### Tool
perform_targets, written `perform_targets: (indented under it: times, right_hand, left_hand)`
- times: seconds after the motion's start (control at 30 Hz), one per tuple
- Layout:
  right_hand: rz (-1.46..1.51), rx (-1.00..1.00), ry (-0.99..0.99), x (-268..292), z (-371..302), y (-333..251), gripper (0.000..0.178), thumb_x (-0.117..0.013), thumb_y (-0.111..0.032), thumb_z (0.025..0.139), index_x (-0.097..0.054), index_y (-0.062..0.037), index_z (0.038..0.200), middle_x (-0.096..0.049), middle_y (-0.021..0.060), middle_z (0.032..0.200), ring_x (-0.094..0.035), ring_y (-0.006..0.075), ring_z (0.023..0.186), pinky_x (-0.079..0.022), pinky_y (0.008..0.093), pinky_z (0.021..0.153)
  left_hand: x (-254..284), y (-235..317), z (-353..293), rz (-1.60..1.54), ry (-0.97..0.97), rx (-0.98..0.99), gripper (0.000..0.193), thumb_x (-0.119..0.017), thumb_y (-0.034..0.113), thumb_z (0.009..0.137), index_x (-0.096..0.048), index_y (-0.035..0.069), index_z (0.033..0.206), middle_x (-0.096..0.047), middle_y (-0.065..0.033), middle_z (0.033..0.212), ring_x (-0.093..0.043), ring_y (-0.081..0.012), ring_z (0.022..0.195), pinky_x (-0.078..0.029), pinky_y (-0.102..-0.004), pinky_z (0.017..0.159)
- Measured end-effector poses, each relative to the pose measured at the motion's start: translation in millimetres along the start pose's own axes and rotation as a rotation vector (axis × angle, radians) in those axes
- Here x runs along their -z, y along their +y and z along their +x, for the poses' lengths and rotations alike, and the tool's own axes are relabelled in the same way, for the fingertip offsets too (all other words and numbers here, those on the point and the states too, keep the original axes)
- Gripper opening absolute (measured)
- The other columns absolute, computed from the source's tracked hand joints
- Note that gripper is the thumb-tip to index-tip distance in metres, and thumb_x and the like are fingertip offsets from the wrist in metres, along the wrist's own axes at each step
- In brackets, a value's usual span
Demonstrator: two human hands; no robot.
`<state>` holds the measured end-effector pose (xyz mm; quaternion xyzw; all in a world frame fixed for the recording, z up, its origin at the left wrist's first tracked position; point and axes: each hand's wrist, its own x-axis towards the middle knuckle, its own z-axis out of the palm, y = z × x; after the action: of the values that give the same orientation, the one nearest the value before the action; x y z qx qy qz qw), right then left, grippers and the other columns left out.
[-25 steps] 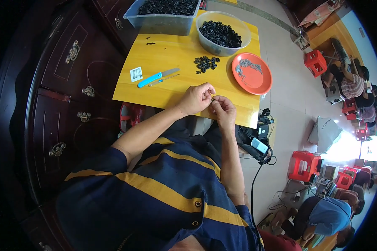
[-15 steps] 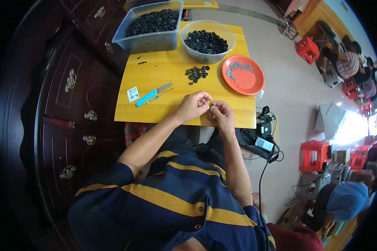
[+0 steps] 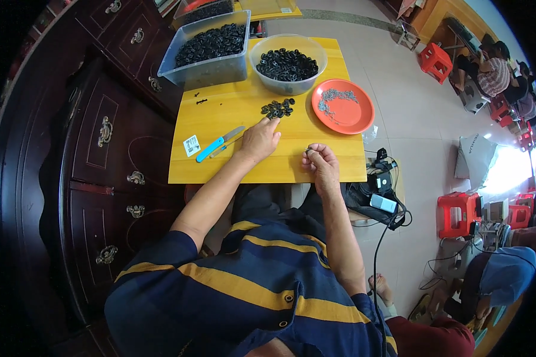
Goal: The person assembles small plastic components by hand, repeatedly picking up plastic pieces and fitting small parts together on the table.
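My left hand (image 3: pixel 259 140) reaches forward over the yellow table, its fingers stretched toward a small pile of black oval ring-like pieces (image 3: pixel 278 109). Its fingertips are at the near edge of that pile, partly hidden behind the back of the hand. Near the front edge, my right hand (image 3: pixel 323 165) pinches a small black piece (image 3: pixel 309 150) between thumb and forefinger; the fingers cover most of it. Beyond the right hand sits a red-orange plate (image 3: pixel 354 122) with many small silvery bits (image 3: pixel 339 95). Left of my left hand lie a blue-handled knife (image 3: pixel 211 150) and a slim pointed tool (image 3: pixel 219 151).
At the back stand a rectangular clear bin (image 3: pixel 214 72) and a round clear bowl (image 3: pixel 289 87), both filled with black pieces. A white label (image 3: pixel 192 145) lies at the left. Dark wooden drawers (image 3: pixel 104 131) flank the table. Cables and a bag (image 3: pixel 363 205) are at right.
My left hand has parted from the right one and moved forward and left to the small pile. The right hand has shifted slightly right and keeps its pinch.
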<state>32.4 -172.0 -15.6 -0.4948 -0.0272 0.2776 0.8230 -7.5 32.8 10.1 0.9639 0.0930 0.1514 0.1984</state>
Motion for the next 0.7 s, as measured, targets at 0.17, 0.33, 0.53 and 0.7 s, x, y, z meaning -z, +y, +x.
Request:
perform_targets:
  times: [0.17,0.33,0.53,0.7]
  right_hand:
    - [0.01,-0.012,-0.004,-1,0,-1,0.014,-0.061,-0.007,0.091,-0.059,-0.0055,0.105,-0.064,0.0035,0.089,-0.061,0.0117,0.075,-0.052,0.025,0.069]
    - [0.011,-0.015,-0.011,2,1,-2,0.013,-0.059,-0.005,0.092,-0.058,-0.0047,0.105,-0.065,0.0064,0.089,-0.062,0.0122,0.072,-0.052,0.0226,0.066]
    - [-0.014,-0.019,-0.03,1,1,-1,0.013,-0.059,-0.005,0.092,-0.058,-0.0047,0.106,-0.065,0.0062,0.089,-0.062,0.0121,0.072,-0.052,0.023,0.066]
    - [0.003,-0.019,-0.032,2,2,2,0.012,-0.059,-0.005,0.093,-0.058,-0.0051,0.105,-0.065,0.0056,0.088,-0.062,0.0121,0.072,-0.053,0.0237,0.066]
  left_hand:
    - [-3,-4,-6,-0.087,-0.082,-0.062,0.036,-0.067,0.02,0.083,-0.061,0.006,0.116,-0.064,-0.0129,0.103,-0.065,-0.0328,0.093,-0.053,-0.0446,0.077]
    - [5,7,1,-0.172,0.03,-0.047,0.029,-0.07,0.02,0.082,-0.064,0.007,0.107,-0.064,-0.0129,0.093,-0.065,-0.0308,0.085,-0.052,-0.0412,0.075]
    - [-2,0,7,-0.065,-0.049,-0.119,0.018,-0.07,0.02,0.081,-0.068,0.006,0.092,-0.065,-0.0143,0.089,-0.065,-0.0331,0.082,-0.052,-0.0432,0.073]
    - [-8,-7,14,-0.128,-0.035,-0.133,0.014,-0.068,0.017,0.082,-0.071,0.008,0.092,-0.067,-0.0127,0.087,-0.066,-0.0317,0.082,-0.054,-0.0418,0.073]
